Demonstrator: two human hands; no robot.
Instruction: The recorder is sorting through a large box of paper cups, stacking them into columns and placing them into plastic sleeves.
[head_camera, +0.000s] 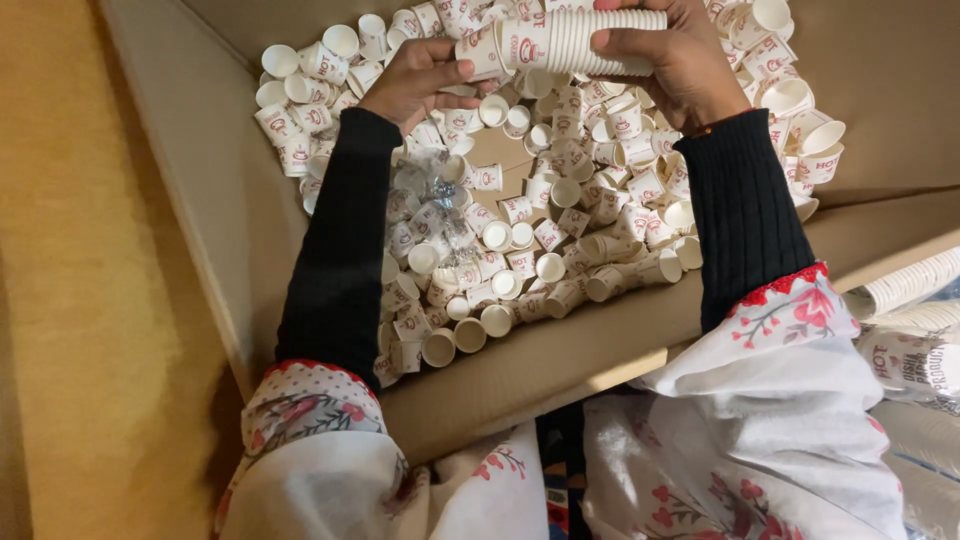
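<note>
Holding a cup stack (575, 40) over the box (560, 355), my right hand (672, 62) wraps it; my left hand (418, 80) pinches its end.

Loose paper cups (560, 215) heaped in a cardboard box (220, 200), nested cup stack (565, 40) held above the heap's far side, crumpled plastic wrap (435, 195) apparently lying on cups left of centre, sleeved cup stacks (915, 290) outside the box at right

We list: sleeved cup stacks (915, 283) at right edge; crumpled clear plastic (432, 190) at centre; yellow-brown floor (90, 330) at left.
</note>
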